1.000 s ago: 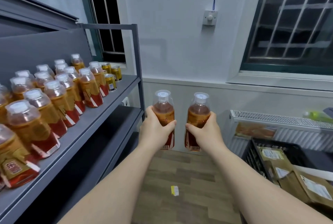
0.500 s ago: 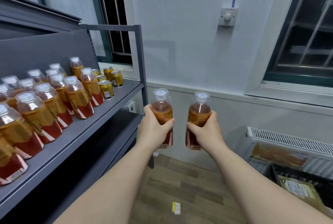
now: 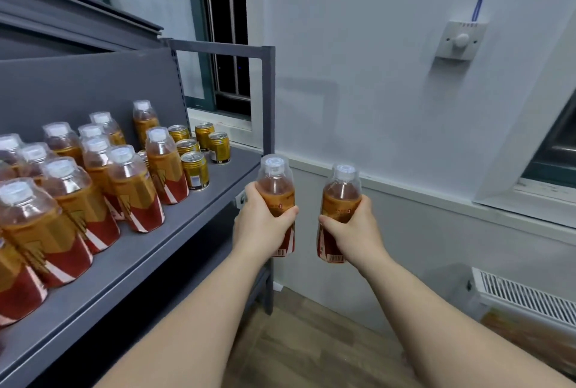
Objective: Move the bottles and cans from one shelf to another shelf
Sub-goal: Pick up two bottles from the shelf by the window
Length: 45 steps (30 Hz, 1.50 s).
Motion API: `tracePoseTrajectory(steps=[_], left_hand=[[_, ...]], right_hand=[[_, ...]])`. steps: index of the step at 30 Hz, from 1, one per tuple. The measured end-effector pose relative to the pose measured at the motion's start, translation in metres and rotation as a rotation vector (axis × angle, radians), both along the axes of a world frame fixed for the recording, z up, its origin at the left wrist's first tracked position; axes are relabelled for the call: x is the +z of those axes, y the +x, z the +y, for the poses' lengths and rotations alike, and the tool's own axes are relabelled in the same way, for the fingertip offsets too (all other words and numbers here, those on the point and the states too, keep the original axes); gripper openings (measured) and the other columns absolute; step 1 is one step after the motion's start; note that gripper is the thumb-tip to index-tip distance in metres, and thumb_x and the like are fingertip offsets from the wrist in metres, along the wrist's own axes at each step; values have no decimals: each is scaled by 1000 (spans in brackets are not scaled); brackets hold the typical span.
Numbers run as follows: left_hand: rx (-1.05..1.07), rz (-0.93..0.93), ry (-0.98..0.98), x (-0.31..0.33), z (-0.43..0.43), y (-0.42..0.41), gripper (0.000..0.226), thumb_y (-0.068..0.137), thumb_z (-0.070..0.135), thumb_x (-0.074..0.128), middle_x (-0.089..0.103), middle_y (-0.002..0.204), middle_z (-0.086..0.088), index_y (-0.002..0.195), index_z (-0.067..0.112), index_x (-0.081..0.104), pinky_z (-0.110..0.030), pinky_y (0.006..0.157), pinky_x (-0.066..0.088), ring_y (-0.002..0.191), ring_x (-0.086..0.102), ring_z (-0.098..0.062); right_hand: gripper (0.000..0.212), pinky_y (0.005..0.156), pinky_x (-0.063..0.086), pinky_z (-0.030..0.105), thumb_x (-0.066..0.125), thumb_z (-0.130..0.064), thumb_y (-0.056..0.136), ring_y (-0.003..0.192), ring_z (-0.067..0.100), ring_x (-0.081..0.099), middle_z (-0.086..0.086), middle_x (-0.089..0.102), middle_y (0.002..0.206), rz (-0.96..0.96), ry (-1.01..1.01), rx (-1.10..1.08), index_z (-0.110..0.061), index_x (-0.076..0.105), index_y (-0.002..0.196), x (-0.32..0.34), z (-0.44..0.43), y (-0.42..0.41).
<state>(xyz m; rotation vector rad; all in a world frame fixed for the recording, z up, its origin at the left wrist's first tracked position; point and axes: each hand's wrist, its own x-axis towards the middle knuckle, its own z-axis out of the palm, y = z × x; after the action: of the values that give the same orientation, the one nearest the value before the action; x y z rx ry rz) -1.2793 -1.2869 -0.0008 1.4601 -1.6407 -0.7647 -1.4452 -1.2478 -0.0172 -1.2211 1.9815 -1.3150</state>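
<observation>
While the shelf (image 3: 199, 216) sits packed with bottles and cans, left hand (image 3: 260, 228) grips one bottle (image 3: 276, 188), right hand (image 3: 355, 231) grips another (image 3: 341, 197), both upright.

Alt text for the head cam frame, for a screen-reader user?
Two hands hold upright amber-drink bottles in the air off the end of a grey shelf: the left hand grips the left bottle, the right hand the right bottle. The shelf carries rows of matching bottles, with gold cans at its far end.
</observation>
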Motion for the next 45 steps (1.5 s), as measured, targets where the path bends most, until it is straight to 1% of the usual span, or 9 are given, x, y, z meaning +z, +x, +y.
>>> tracePoseTrajectory(steps=[10,13,16,21,25,31,35,41,45], left_hand=[[226,-19,-37,5,-50,69,76,83,45,76,55,128,4,138,27,28,-43,97,51,119,57,-23],[346,-37,-61,6,-55,94,78,82,47,76,54,131,5,139,27,28,-36,93,48,119,55,-21],[480,-54,-79,6,-53,116,80,81,49,76,54,133,4,140,27,27,-42,98,50,120,55,-22],[683,-36,-108,5,-35,145,76,82,45,77,49,117,15,138,25,31,-30,89,47,115,56,-16],[836,-58,-98,0,-13,163,79,81,45,78,55,129,8,141,24,30,-34,94,49,118,56,-18],[994,-61,-68,-10,12,182,78,82,46,77,54,127,11,140,26,28,-33,92,52,116,57,-15],[1053,-19,-81,-14,19,191,76,83,40,78,56,129,8,139,26,29,-35,95,53,117,58,-15],[1079,-9,-58,-22,15,199,74,84,38,78,55,132,5,138,25,30,-33,94,50,119,57,-17],[1065,-6,-58,-25,11,200,76,84,38,78,54,134,5,140,24,29,-28,90,48,120,56,-17]], right_hand=[[56,79,48,31,78,-30,84,99,16,59,-4,57,109,-28,-22,297,-25,36,122,1,-96,66],[61,83,49,33,78,-32,83,99,14,59,-8,56,109,-35,-32,418,-28,35,125,2,-120,94],[62,82,48,31,78,-33,84,98,11,58,-11,56,108,-23,-35,560,-30,33,126,4,-138,124],[66,86,47,31,78,-35,84,106,14,57,-7,55,119,-9,-31,783,-27,33,132,6,-154,169],[70,92,49,34,78,-36,83,107,12,53,-9,52,120,-9,-46,924,-28,32,135,4,-152,198],[72,84,46,29,79,-34,83,102,11,53,-8,52,115,-57,-32,1050,-25,32,137,-2,-146,232],[75,94,50,35,80,-35,82,113,16,56,-5,53,129,-50,-40,1090,-25,32,139,-8,-142,250],[75,96,47,33,80,-33,83,112,8,49,-15,44,120,-43,-67,1115,-26,31,140,-10,-140,262],[78,97,47,34,80,-34,83,118,10,49,-12,45,126,-30,-68,1122,-25,29,143,-10,-142,264]])
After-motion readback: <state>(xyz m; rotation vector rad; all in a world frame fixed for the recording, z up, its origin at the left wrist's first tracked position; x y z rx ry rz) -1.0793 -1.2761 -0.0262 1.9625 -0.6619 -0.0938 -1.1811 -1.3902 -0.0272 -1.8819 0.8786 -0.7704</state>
